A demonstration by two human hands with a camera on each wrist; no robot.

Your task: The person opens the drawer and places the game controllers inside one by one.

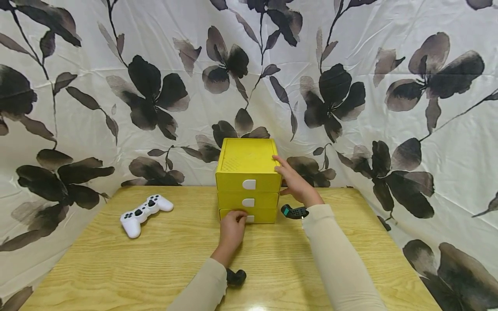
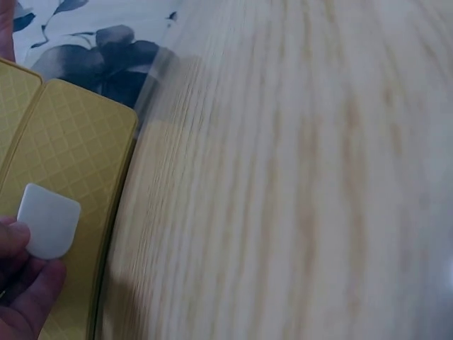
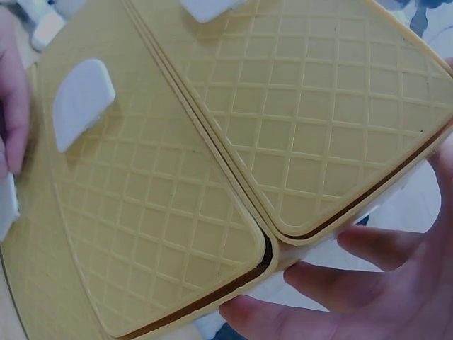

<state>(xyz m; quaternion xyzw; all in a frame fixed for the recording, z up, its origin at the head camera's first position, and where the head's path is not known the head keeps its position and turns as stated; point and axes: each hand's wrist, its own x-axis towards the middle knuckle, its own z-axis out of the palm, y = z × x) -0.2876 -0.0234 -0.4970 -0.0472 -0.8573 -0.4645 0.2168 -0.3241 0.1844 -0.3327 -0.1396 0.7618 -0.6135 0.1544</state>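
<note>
A yellow three-drawer box (image 1: pixel 249 157) with white tab handles stands at the back middle of the wooden table. At its bottom drawer, my left hand (image 1: pixel 232 231) pinches the white handle (image 2: pixel 49 221), thumb and fingertips at the tab's edge in the left wrist view. My right hand (image 1: pixel 297 183) rests against the box's right side, fingers spread, with fingertips over the top right edge. In the right wrist view, fingertips (image 3: pixel 244 312) touch the side near the drawer fronts. The upper drawers look pushed in.
A white game controller (image 1: pixel 145 211) lies on the table (image 1: pixel 175 268) to the left. Behind the table hangs a floral cloth (image 1: pixel 272 56). Black wrist devices (image 1: pixel 235 277) are worn on both arms.
</note>
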